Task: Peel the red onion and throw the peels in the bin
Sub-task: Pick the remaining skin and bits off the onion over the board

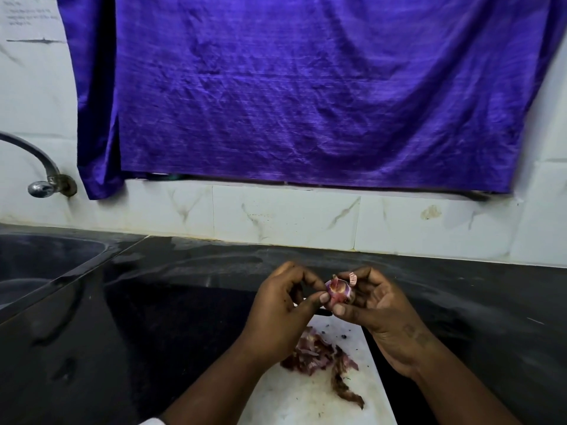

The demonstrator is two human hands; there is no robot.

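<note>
A small red onion (340, 290) is held up between both hands above the white cutting board (310, 400). My right hand (379, 311) grips the onion with thumb below and fingers curled behind it. My left hand (283, 308) pinches a strip of loose skin at the onion's left side with thumb and forefinger. A pile of purple-brown peels (322, 357) lies on the board beneath my hands. No bin is in view.
The board rests on a black stone counter (153, 302). A steel sink (40, 265) is set in at the far left, with a tap (46, 179) on the tiled wall above it. A purple cloth (306, 87) hangs over the wall behind.
</note>
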